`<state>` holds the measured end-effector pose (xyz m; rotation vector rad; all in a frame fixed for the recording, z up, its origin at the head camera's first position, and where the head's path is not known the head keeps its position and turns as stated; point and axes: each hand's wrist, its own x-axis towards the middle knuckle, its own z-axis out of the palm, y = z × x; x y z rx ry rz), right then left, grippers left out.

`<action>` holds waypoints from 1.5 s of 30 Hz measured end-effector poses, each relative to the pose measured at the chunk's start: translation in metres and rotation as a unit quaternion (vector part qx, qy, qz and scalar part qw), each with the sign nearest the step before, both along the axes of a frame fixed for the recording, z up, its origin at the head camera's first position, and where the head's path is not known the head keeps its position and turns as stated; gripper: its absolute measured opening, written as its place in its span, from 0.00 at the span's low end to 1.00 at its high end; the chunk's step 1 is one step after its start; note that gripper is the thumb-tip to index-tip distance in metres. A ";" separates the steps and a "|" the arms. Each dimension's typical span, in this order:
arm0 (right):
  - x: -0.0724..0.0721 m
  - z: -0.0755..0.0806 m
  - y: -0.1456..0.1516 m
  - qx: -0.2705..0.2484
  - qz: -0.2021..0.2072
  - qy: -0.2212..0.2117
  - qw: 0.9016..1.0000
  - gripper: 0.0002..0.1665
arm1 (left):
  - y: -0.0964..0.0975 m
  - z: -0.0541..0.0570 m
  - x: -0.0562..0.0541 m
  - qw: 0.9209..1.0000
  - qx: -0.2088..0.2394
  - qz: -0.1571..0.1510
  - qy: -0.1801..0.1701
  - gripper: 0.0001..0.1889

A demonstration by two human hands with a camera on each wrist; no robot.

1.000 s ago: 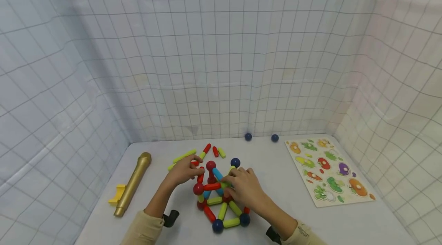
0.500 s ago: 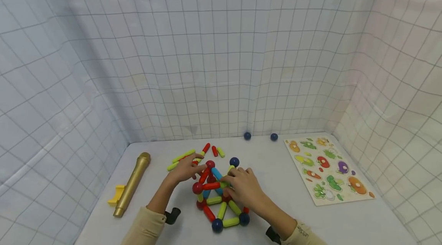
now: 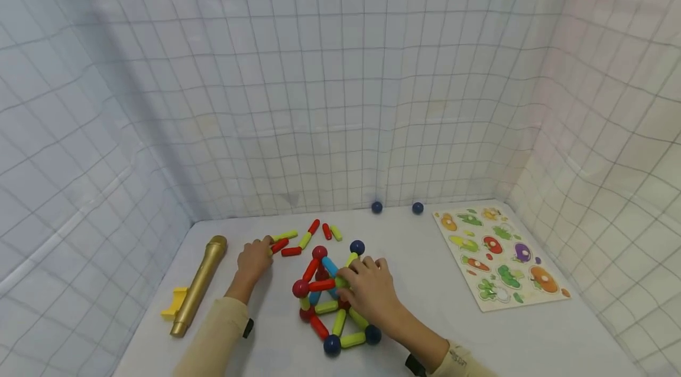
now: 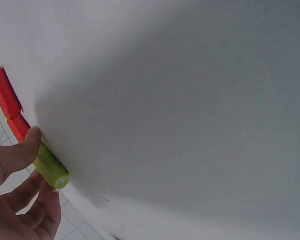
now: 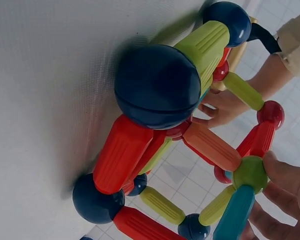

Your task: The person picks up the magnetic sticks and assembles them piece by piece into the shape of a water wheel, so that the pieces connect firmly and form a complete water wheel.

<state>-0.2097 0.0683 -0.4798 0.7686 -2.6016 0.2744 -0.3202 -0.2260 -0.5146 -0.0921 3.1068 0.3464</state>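
Note:
My left hand (image 3: 255,259) is at the left end of the loose magnetic rods and pinches a green rod (image 4: 51,167) between thumb and fingers. A red rod (image 4: 18,126) runs on from its far end, and another red rod (image 4: 4,92) lies beyond. In the middle of the table stands a framework of rods and balls, with a red ball (image 3: 300,288) at its upper left corner. My right hand (image 3: 370,291) holds the framework at a green ball (image 5: 250,174), thumb on its near side. Red and blue rods meet that ball; a red rod (image 3: 311,269) joins two upper red balls.
Other loose rods, including a red rod (image 3: 291,252) and a green rod (image 3: 336,233), lie behind the framework. Two dark blue balls (image 3: 376,207) sit by the back wall. A gold microphone (image 3: 204,282) and yellow piece (image 3: 175,301) lie left; a vegetable puzzle board (image 3: 508,256) lies right.
The red rod at the upper left of the framework has swung over to the back red ball. My left hand has left it and moved left to the loose rods. My right hand stays put.

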 end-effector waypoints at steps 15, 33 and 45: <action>0.001 0.004 0.000 -0.007 0.001 -0.014 1.000 0.18 | -0.012 -0.006 0.012 0.998 -0.057 -0.012 -0.003 0.16; 0.001 0.002 0.000 -0.001 -0.006 -0.019 1.000 0.18 | 0.079 0.085 0.017 0.956 0.251 -0.130 0.078 0.19; 0.001 0.001 0.000 -0.006 0.003 0.003 1.000 0.17 | 0.114 0.090 0.025 0.970 0.161 -0.172 0.055 0.16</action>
